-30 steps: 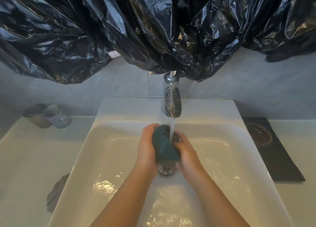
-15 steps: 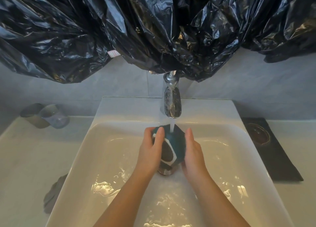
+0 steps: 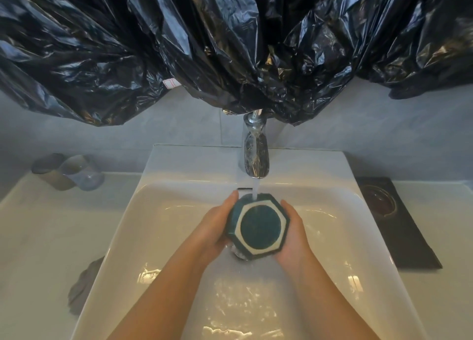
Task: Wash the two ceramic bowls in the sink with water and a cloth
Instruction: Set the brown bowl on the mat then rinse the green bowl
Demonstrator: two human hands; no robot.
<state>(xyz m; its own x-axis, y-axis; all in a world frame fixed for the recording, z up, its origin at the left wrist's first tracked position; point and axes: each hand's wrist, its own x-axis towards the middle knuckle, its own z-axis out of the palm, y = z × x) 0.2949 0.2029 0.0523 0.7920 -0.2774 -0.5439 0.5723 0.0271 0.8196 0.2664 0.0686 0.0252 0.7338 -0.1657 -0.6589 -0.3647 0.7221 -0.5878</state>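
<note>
A teal hexagonal ceramic bowl (image 3: 258,225) is held over the drain of the white sink (image 3: 179,165), its base with a white hexagon ring facing me. Water from the chrome tap (image 3: 256,158) falls on its far edge. My left hand (image 3: 217,228) cups the bowl's left side. On the right side my right hand (image 3: 291,237) cups it, fingers underneath. A grey cloth (image 3: 84,286) lies on the counter by the sink's left edge. A dark bowl (image 3: 378,204) sits on a black mat (image 3: 409,240) to the right.
Two cups (image 3: 69,172) stand at the back left of the counter. Black plastic sheeting (image 3: 230,45) hangs over the wall just above the tap. Water pools in the sink basin in front of the drain.
Both hands have turned the teal bowl under the stream, from edge-on to its base facing me, and lifted it slightly toward me.
</note>
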